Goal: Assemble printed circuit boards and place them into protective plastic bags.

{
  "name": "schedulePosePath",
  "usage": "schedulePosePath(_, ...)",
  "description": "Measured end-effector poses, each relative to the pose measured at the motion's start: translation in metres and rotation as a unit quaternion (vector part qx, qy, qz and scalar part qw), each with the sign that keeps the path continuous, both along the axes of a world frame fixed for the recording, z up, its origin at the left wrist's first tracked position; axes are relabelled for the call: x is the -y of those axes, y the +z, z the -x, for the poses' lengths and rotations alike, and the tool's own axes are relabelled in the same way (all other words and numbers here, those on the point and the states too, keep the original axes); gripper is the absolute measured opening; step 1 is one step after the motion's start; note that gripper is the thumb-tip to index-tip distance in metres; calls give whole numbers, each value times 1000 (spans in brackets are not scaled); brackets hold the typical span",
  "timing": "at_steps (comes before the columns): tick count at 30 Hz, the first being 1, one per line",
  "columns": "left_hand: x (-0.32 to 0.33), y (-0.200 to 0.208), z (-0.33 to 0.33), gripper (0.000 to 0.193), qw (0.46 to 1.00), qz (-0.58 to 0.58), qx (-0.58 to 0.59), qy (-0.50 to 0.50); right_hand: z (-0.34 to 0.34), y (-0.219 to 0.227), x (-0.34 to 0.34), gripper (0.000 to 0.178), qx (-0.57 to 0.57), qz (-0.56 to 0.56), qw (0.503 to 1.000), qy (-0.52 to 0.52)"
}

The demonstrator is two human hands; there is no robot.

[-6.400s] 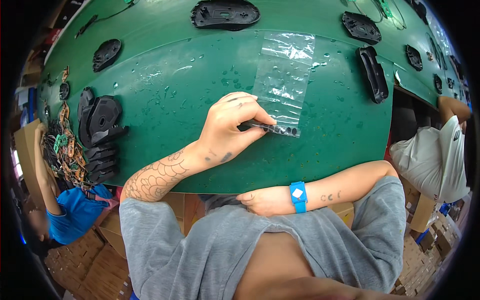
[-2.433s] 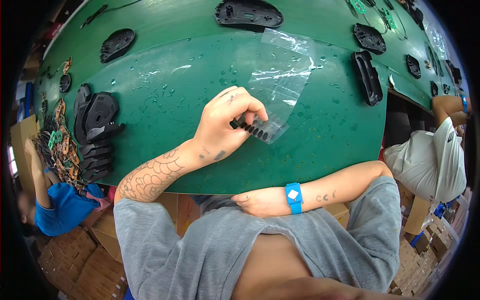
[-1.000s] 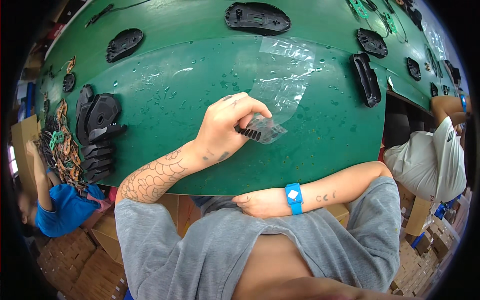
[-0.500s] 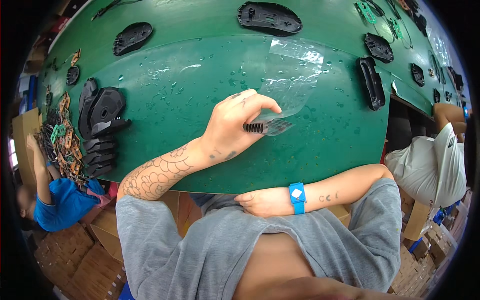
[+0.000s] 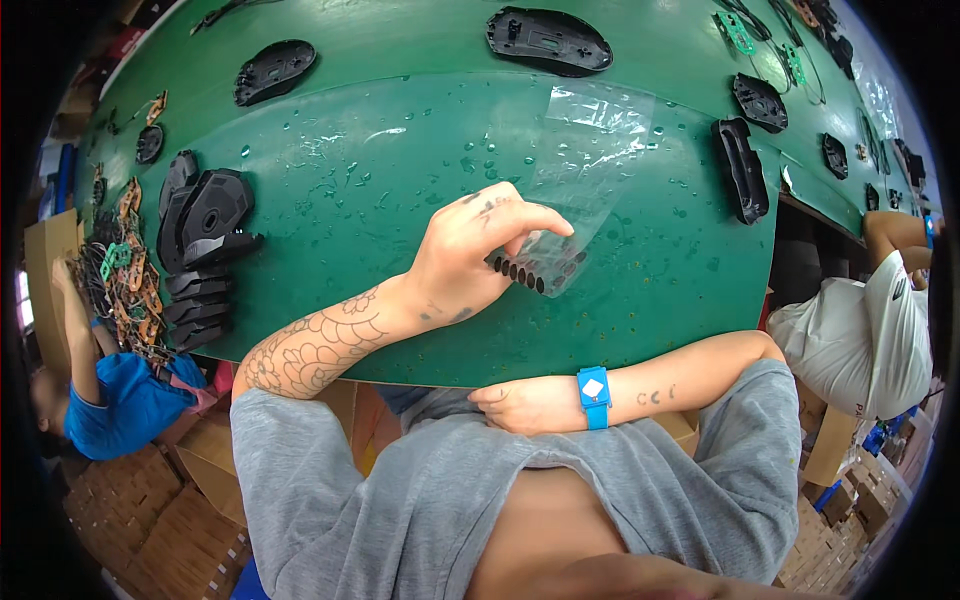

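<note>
My left hand point(image 5: 465, 255), on a tattooed forearm, reaches over the green table point(image 5: 350, 170) and pinches the near end of a clear plastic sheet point(image 5: 590, 150). A row of small black oval pads point(image 5: 535, 272) sits along that end, just under my fingertips. The rest of the sheet lies flat on the table, stretching away from me. My right hand point(image 5: 520, 405) rests loosely curled against the table's near edge, holding nothing, with a blue wristband point(image 5: 593, 397) on its wrist.
Black plastic shells lie about the table: one far centre point(image 5: 548, 40), one far left point(image 5: 272, 70), a long one at right point(image 5: 742, 170), and a stack with strips at left point(image 5: 205, 215). A person in blue point(image 5: 120, 400) sits left, one in white point(image 5: 860, 330) right.
Earlier my left hand pressed the sheet's near edge flat; now the fingers pinch it by the row of black pads. My right arm has not moved.
</note>
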State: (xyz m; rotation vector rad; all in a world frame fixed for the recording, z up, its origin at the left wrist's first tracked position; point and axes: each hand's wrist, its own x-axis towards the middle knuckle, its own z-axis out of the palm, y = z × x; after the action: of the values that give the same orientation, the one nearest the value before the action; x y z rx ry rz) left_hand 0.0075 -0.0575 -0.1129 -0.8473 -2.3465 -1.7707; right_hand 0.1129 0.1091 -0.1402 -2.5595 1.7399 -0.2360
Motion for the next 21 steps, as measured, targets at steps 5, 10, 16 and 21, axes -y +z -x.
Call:
schedulePosePath(5, 1, -1, -1, 53, 1000, -1, 0, -3, -2, 2, 0, 14, -5, -6, 1000, -11)
schedulePosePath(10, 3, -3, -1, 54, 1000, 1, 26, 0, 0, 6, 0, 15, -23, -17, 999, -16)
schedulePosePath(16, 1, 1, 0, 55, 1000, -7, 24, 1, 2, 6, -2, 15, -29, -3, 999, -18)
schedulePosePath(21, 2, 3, 1, 55, 999, -4, 44, -2, -1, 4, -1, 15, -31, -13, 999, -22)
